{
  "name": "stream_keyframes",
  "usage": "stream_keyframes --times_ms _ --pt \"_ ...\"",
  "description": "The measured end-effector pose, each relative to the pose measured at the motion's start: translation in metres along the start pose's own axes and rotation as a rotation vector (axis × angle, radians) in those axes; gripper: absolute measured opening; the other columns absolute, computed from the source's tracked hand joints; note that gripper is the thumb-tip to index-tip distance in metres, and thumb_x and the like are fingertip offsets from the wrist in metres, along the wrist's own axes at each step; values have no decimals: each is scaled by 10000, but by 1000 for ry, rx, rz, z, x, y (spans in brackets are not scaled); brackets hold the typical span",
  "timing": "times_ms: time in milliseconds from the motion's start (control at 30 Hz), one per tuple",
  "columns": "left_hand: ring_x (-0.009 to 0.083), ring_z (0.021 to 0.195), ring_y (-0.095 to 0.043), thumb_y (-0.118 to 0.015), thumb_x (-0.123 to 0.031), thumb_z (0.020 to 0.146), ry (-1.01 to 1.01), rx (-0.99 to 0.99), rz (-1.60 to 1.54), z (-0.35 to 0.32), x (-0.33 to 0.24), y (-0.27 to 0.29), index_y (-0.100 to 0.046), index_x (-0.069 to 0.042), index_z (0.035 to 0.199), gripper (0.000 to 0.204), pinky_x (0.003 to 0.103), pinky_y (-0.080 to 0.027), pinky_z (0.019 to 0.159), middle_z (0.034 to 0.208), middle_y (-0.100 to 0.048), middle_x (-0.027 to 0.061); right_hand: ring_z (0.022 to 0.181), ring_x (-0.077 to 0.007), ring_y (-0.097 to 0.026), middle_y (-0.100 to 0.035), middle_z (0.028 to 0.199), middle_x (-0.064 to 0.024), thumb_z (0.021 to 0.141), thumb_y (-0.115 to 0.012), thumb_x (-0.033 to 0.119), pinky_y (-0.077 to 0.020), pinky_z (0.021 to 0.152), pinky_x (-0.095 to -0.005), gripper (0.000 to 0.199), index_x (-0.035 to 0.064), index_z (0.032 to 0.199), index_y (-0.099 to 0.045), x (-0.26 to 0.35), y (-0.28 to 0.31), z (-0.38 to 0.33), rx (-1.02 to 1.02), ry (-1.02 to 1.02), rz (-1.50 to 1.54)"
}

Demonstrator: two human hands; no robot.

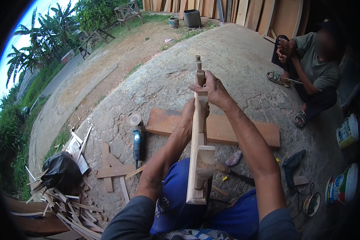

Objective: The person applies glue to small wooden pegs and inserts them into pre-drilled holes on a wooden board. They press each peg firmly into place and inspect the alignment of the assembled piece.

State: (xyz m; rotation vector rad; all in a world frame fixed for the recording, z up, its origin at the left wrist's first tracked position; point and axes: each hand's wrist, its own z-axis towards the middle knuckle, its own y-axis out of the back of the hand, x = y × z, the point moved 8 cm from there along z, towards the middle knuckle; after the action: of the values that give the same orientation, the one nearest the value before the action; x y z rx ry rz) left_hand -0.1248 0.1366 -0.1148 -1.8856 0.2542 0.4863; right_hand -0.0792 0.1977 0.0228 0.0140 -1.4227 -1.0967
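Observation:
A long pale wooden rail [193, 168] with several shaped wooden blocks along its right side points away from me, its near end over my lap. My left hand [189, 110] wraps round its left side, about midway along. Farther up, my right hand [213, 89] is closed on the rail beside one of the blocks, with a finger reaching across the top. Part of each hand's fingers is hidden by the wood. Beneath the rail, a thick reddish plank [240, 130] lies crosswise on the ground.
A teal angle grinder [137, 142] lies left, near thin board offcuts [115, 171] and a scrap pile [70, 210] with a black bag [62, 170]. At right are a drill [294, 163] and paint buckets [343, 186]. Another person [318, 66] sits far right. Boards [250, 16] lean behind.

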Motion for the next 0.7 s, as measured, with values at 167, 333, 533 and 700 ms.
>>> stream_keyframes --times_ms 167,333,533,700 --pt "191 532 -560 -413 -258 1039 33 38 -93 -3 2 -6 -556 -67 929 263 313 -492 475 699 -574 71 833 -208 -625 -636 891 -107 871 -784 437 -523 775 -360 516 7 1050 -561 0 1 0 -54 15 -7" --pt "188 537 -562 -422 -250 1037 0 11 -59 5 3 1 -560 -69 909 262 311 -497 484 691 -565 67 874 -215 -648 -661 924 -132 866 -782 465 -525 797 -358 584 -16 1123 -573 -5 -1 -2 -34 0 -6" --pt "193 524 -572 -424 -278 1041 55 52 -83 16 5 14 -575 -71 889 298 306 -491 466 690 -588 77 959 -255 -684 -681 1030 -176 844 -798 468 -541 858 -380 681 -22 1250 -553 -6 -5 -2 31 -41 25" --pt "192 454 -536 -450 -264 1016 65 28 -81 10 -2 17 -590 -93 842 281 306 -449 409 614 -556 59 1097 -298 -674 -656 1247 -201 819 -817 432 -541 918 -397 847 -21 1436 -454 12 -1 -7 105 14 -70"
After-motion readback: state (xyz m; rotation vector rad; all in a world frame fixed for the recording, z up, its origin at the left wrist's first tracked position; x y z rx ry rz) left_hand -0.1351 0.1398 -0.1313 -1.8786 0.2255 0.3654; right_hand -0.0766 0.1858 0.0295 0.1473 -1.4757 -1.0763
